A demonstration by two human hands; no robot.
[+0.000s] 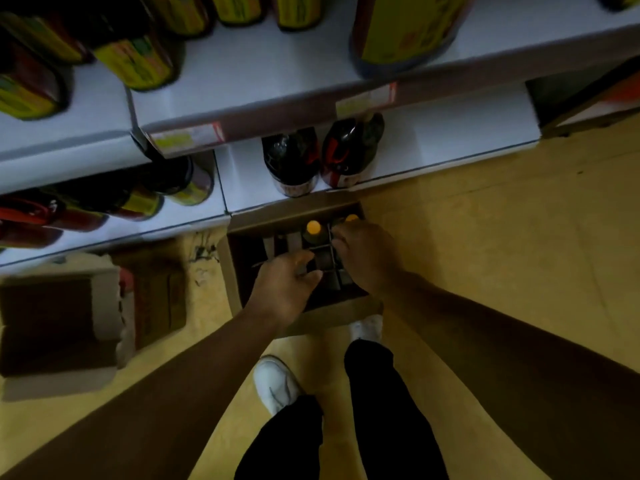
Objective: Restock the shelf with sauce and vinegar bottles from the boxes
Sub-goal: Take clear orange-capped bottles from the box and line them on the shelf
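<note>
I see both hands down in the open box (232, 271) on the floor below the bottom shelf (433, 140). My left hand (282, 289) rests on the cardboard dividers, grip loosely curled; I cannot tell what my right hand (363, 254) grasps. One orange-capped bottle (313, 227) stands just beside it.

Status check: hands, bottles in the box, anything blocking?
Left hand and right hand both down in the open brown cardboard box, grip unclear. Two orange-capped bottles left at far side. Cardboard dividers crowd the hands.
</note>
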